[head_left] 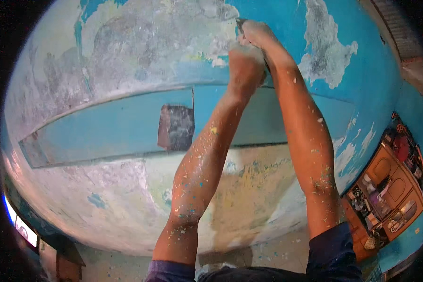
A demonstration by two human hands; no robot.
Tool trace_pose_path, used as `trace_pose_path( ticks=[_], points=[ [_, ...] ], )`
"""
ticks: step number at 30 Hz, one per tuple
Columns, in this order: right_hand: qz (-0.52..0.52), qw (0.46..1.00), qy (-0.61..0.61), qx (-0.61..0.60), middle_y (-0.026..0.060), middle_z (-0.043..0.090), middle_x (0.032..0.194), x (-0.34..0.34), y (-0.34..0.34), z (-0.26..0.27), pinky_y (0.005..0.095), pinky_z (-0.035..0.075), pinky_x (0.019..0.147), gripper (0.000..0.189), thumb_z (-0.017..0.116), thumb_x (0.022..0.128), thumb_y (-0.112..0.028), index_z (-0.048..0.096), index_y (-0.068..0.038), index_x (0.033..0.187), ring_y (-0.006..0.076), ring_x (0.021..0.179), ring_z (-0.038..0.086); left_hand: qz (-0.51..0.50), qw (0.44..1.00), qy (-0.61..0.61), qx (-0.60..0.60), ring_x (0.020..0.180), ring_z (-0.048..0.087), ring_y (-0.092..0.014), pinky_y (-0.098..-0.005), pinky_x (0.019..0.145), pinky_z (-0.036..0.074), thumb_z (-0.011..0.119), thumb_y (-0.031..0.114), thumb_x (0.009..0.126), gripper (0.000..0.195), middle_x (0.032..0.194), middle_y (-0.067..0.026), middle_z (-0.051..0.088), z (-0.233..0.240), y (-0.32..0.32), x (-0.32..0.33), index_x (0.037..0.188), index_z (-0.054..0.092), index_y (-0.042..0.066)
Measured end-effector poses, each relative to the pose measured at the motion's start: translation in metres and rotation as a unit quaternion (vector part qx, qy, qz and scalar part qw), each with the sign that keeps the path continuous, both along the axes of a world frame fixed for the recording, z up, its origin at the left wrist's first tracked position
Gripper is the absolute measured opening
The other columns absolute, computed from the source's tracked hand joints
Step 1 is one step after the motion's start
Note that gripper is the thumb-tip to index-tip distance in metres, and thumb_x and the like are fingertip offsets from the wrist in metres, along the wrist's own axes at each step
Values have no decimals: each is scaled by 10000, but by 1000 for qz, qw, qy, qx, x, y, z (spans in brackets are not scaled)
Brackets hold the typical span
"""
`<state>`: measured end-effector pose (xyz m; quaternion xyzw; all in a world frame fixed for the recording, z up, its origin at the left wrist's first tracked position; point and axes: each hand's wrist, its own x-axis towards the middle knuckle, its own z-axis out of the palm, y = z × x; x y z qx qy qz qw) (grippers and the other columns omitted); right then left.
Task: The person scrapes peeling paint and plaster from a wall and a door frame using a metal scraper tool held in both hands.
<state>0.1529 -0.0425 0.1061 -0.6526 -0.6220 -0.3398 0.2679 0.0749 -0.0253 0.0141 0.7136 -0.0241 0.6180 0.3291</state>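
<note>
Both my arms reach up to a wall (134,49) of blue paint and bare, mottled plaster. My left hand (246,63) is closed on something mostly hidden, just below my right hand (259,33). A dark-edged scraper (239,24) shows at the fingers of my right hand, its edge at the border between blue paint and bare plaster. My left hand seems to share the hold on this tool, but its fingers are blurred. Paint flakes cling to both forearms.
A blue recessed panel (120,114) with a dark patch (178,127) crosses the wall. A wooden cabinet (396,169) with shelved items stands at right. At lower left are a lit screen (26,231) and wooden furniture (67,266). Flakes lie on the floor (278,252).
</note>
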Motion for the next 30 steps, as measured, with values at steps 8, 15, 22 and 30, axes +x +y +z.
trace_pose_path(
  ticks=[8, 15, 22, 30],
  points=[
    [14, 998, 53, -35, 181, 631, 755, -9, -11, -28, 411, 475, 620, 244, 558, 708, -235, 610, 2, 735, 322, 663, 597, -112, 960, -24, -254, 391, 460, -166, -330, 312, 319, 418, 143, 865, 220, 551, -91, 495, -15, -30, -21, 721, 476, -14],
    [-36, 992, 121, -10, 190, 655, 754, -18, -13, -20, 398, 513, 674, 197, 595, 722, -199, 676, -20, 734, 315, 716, 657, -47, 993, 88, -65, 370, 442, -164, -322, 290, 293, 422, 142, 860, 191, 546, -89, 480, -12, -7, -21, 749, 453, -11],
    [154, 912, 379, -18, 37, 470, 576, 6, 10, -56, 283, 318, 419, 215, 381, 830, -147, 490, 27, 767, 123, 480, 444, -153, 948, -17, -278, 382, 451, -152, -320, 278, 301, 425, 135, 869, 142, 585, -81, 474, -39, -14, -8, 912, 411, 1],
    [-23, 988, -144, -47, 66, 510, 595, 22, 12, -42, 330, 391, 481, 278, 459, 836, -264, 554, -10, 778, 129, 512, 486, -123, 982, 1, -143, 412, 481, -172, -345, 341, 359, 465, 120, 861, 149, 579, -75, 477, -33, -18, -15, 788, 467, -9]
  ],
)
